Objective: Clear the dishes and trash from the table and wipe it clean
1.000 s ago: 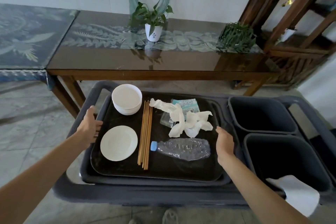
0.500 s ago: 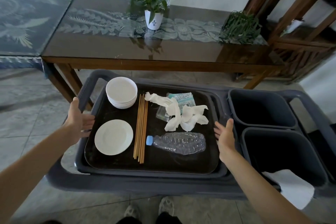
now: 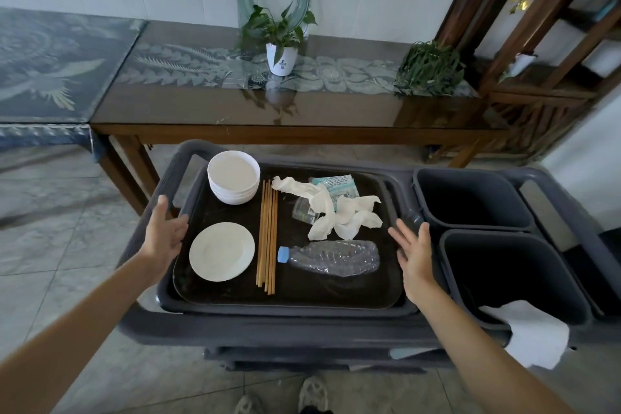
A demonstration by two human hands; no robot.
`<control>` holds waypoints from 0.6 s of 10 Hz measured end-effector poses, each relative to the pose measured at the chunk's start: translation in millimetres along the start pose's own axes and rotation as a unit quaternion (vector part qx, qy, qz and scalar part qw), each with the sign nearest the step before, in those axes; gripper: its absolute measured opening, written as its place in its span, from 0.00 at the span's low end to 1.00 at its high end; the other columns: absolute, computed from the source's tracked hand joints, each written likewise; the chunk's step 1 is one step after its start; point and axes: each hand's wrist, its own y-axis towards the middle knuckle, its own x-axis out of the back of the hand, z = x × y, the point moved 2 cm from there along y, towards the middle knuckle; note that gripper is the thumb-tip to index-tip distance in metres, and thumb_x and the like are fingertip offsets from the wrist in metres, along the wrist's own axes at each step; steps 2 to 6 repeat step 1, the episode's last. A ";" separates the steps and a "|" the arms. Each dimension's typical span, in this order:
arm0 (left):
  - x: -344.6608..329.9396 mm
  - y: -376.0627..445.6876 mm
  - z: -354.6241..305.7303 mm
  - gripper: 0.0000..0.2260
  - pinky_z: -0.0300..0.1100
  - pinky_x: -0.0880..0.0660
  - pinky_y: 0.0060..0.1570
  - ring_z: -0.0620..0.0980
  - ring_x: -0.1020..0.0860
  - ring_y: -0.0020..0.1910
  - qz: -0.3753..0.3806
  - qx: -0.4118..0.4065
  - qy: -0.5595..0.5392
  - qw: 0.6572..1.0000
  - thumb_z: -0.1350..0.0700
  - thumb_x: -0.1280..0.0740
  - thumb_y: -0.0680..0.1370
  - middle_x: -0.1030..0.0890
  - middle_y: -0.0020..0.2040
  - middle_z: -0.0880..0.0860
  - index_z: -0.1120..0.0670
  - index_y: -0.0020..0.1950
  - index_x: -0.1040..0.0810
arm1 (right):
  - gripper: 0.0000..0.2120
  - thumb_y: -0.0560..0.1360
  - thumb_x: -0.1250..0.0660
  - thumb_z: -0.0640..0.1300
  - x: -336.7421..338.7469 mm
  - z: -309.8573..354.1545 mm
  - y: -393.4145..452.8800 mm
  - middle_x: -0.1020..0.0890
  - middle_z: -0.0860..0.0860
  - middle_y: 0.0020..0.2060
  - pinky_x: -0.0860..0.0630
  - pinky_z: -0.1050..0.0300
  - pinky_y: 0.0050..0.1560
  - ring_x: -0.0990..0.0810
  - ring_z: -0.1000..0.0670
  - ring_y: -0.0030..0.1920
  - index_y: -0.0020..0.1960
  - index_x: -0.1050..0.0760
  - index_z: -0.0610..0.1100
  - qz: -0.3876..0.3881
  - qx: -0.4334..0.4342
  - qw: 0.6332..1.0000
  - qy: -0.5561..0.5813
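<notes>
A black tray point(image 3: 302, 292) lies on a grey cart point(image 3: 268, 329). On it are stacked white bowls point(image 3: 233, 176), a white plate point(image 3: 221, 251), several wooden chopsticks point(image 3: 267, 235), crumpled white napkins point(image 3: 336, 215), a plastic wrapper point(image 3: 336, 185) and a crushed clear bottle point(image 3: 331, 257) with a blue cap. My left hand point(image 3: 164, 233) hovers at the tray's left edge with fingers relaxed. My right hand point(image 3: 415, 254) is spread open just right of the tray, holding nothing.
Two dark bins point(image 3: 470, 198) point(image 3: 510, 272) sit in the cart's right side; a white cloth point(image 3: 534, 333) hangs over the near bin's edge. Beyond the cart stands a glass-topped wooden table point(image 3: 235, 111) with a potted plant point(image 3: 280, 40), a second plant point(image 3: 428, 67), and a wooden shelf point(image 3: 537, 44).
Both hands have let go of the tray's sides and opened, lifting slightly away from it. The tray now rests on the cart.
</notes>
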 end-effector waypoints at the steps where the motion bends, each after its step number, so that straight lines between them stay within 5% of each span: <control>1: -7.4 -5.4 -0.9 0.33 0.58 0.53 0.80 0.54 0.45 0.82 0.012 -0.047 0.085 0.995 0.31 0.51 0.82 0.40 0.82 0.51 0.45 0.83 0.45 | 0.29 0.86 0.55 0.64 -0.4 7.2 -3.6 0.21 0.50 0.70 0.45 0.45 0.81 0.32 0.50 0.77 0.75 0.26 0.52 0.004 0.037 0.999 -0.019; 6: -7.4 -5.4 -0.9 0.33 0.58 0.53 0.80 0.54 0.45 0.82 0.012 -0.047 0.085 0.995 0.31 0.51 0.82 0.40 0.82 0.51 0.45 0.83 0.45 | 0.29 0.86 0.55 0.64 -0.4 7.2 -3.6 0.21 0.50 0.70 0.45 0.45 0.81 0.32 0.50 0.77 0.75 0.26 0.52 0.004 0.037 0.999 -0.019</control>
